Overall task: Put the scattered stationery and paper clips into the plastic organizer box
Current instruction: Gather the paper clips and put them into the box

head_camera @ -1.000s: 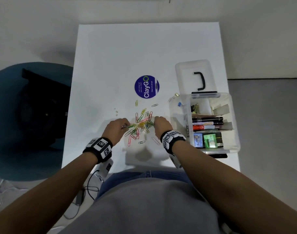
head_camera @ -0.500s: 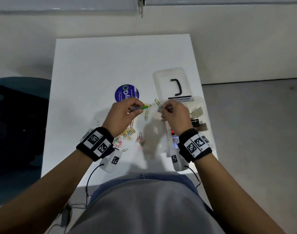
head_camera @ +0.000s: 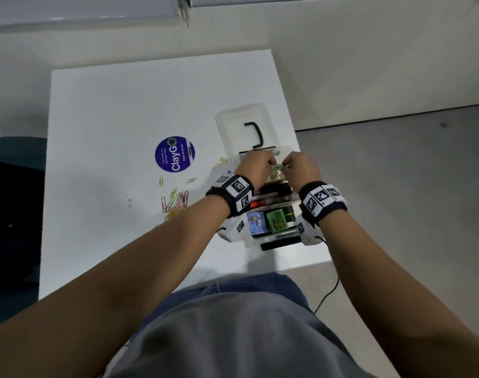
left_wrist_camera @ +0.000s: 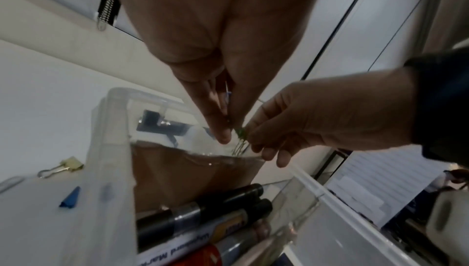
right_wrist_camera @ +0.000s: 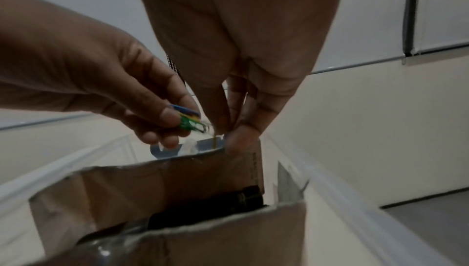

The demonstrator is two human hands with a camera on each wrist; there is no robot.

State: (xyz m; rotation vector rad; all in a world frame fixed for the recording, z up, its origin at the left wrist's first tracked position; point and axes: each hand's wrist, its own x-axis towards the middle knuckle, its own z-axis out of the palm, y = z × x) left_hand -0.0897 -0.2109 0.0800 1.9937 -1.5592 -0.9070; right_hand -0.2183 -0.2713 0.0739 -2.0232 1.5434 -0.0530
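Observation:
The clear plastic organizer box [head_camera: 283,235] stands at the table's right edge, its lid [head_camera: 246,126] folded open behind it. Both hands hover over its far compartment, fingertips nearly touching. My left hand [head_camera: 269,162] pinches a small bunch of blue, green and yellow paper clips [right_wrist_camera: 189,119]. My right hand [head_camera: 287,166] pinches a thin yellowish clip [right_wrist_camera: 214,139] that hangs just above the cardboard divider [right_wrist_camera: 177,180]. Several loose coloured clips [head_camera: 175,203] lie on the table left of my left forearm. Markers [left_wrist_camera: 203,214] fill the box's middle section.
A gold binder clip [left_wrist_camera: 68,165] and a small blue piece [left_wrist_camera: 71,198] lie on the white table [head_camera: 110,118] left of the box. A round purple sticker [head_camera: 175,154] sits mid-table. Blue and green small boxes [head_camera: 268,222] occupy the near compartment. Floor lies right of the table.
Both hands lifted from the clip pile and travelled right and away to above the box's far compartment, each carrying clips. The pile left on the table is smaller.

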